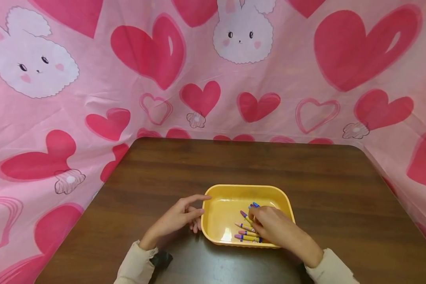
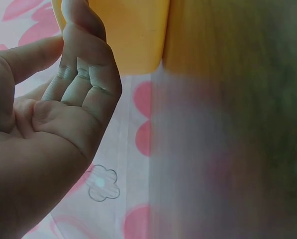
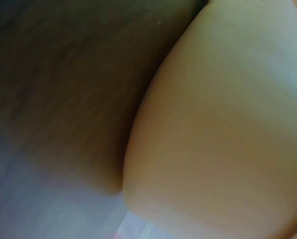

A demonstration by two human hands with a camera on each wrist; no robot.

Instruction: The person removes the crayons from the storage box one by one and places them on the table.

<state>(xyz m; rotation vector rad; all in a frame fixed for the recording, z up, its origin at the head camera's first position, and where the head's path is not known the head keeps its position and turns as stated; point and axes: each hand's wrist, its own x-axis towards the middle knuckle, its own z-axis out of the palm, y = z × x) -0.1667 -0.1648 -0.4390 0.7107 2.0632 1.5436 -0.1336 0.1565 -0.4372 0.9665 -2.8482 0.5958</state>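
Observation:
A yellow plastic tray (image 1: 234, 187) sits on the brown wooden table (image 1: 234, 161) near its front. Several crayons (image 1: 247, 233) with purple and blue tips lie in the tray's right half. My right hand (image 1: 266, 221) is inside the tray, fingers curled over the crayons and gripping some; a blue tip and a purple tip stick out past the fingers. My left hand (image 1: 193, 215) rests at the tray's left wall, index finger touching the rim, holding nothing. The left wrist view shows that hand (image 2: 76, 84) loosely bent beside the tray (image 2: 133, 35). The right wrist view shows only the tray's wall (image 3: 223, 124) and blurred table (image 3: 63, 89).
A pink cloth (image 1: 92, 79) printed with red hearts and white bunnies hangs behind the table and drapes past its left and right edges. Bare tabletop lies behind the tray and on both sides. A small dark object (image 1: 161, 258) sits by my left wrist.

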